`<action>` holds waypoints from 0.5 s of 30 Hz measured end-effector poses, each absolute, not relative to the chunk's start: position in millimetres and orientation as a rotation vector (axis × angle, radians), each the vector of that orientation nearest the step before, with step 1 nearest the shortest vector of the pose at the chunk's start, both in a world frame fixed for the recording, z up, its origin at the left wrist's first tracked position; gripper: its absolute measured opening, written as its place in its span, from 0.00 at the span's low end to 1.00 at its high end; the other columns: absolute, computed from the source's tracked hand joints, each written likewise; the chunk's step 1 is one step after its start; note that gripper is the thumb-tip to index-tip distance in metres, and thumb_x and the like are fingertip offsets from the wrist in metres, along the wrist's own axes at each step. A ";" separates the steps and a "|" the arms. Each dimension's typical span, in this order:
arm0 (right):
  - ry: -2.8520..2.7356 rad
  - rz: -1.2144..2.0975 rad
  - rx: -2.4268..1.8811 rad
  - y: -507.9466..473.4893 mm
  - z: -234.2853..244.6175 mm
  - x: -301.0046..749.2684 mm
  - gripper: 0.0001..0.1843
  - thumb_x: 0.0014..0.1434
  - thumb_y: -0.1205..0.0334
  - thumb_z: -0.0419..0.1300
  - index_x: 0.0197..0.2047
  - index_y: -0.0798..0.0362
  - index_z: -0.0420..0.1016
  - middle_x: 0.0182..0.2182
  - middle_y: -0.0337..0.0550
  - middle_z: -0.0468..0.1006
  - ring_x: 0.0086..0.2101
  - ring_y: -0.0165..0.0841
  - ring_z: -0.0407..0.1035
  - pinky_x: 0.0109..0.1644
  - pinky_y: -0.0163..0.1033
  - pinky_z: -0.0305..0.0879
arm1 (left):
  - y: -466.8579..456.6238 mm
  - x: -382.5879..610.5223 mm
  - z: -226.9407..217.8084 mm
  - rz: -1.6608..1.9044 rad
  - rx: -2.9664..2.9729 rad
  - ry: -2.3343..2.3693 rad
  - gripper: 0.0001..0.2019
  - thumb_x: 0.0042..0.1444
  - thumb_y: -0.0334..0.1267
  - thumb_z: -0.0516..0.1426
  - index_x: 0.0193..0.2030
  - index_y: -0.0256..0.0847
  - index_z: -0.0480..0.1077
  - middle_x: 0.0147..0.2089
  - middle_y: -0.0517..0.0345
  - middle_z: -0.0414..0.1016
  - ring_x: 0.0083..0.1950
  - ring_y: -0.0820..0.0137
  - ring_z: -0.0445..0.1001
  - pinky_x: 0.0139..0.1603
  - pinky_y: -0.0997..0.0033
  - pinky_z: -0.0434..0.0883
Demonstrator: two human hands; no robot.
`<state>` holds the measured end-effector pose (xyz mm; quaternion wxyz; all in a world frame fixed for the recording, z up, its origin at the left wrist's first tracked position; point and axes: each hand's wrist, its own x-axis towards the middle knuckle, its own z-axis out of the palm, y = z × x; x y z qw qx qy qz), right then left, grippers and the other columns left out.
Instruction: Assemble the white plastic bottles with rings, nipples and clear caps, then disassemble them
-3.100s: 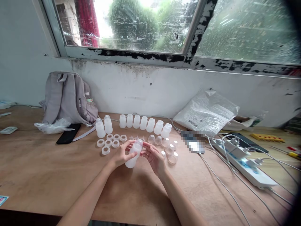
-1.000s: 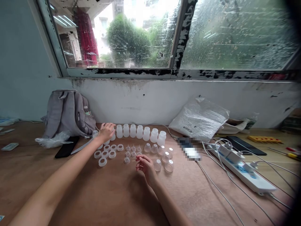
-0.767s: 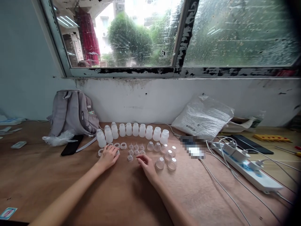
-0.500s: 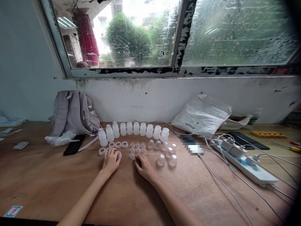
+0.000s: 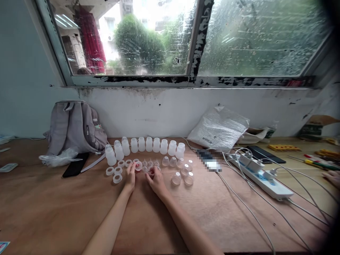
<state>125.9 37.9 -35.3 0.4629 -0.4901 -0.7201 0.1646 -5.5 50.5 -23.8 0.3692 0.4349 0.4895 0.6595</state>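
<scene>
My left hand (image 5: 130, 177) pinches a translucent bottle collar ring (image 5: 138, 165), held up facing me. Several similar collar rings (image 5: 117, 178) lie on the table to its left. My right hand (image 5: 157, 182) is closed over the front of a cluster of clear silicone bottle nipples (image 5: 145, 163). Its thumb and fingers close on what appears to be one nipple, mostly hidden by the hand. White baby bottles (image 5: 149, 144) stand in a curved row behind. Clear dome caps (image 5: 176, 179) sit to the right of my right hand.
A grey backpack (image 5: 73, 124), a plastic bag (image 5: 60, 158) and a black phone-like slab (image 5: 75, 165) lie left. On the right are a silver padded bag (image 5: 219, 129), a white power strip (image 5: 273, 187) with trailing cables, and tools. Another person's hand (image 5: 333, 177) shows at the right edge.
My left hand has lifted a collar ring off the table and moved right, towards my other hand. My right hand's fingers have closed at the front nipple's place. The view has turned slightly right.
</scene>
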 end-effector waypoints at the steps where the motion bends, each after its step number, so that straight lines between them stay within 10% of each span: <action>1: -1.706 0.440 -1.208 38.6 -35.2 127.1 0.07 0.51 0.64 0.54 0.35 0.53 0.61 0.26 0.40 0.68 0.26 0.31 0.64 0.32 0.36 0.62 | 50.2 -5.5 -25.8 1.668 1.071 1.212 0.18 0.49 0.53 0.51 0.28 0.37 0.64 0.28 0.58 0.69 0.29 0.71 0.69 0.31 0.72 0.66; 15: -1.745 0.308 -1.056 29.8 -34.4 126.1 0.11 0.52 0.68 0.48 0.41 0.53 0.62 0.31 0.43 0.68 0.29 0.31 0.63 0.33 0.36 0.63 | 29.6 21.4 -22.0 1.389 0.910 0.996 0.16 0.46 0.49 0.57 0.33 0.38 0.63 0.31 0.58 0.71 0.31 0.72 0.73 0.31 0.74 0.69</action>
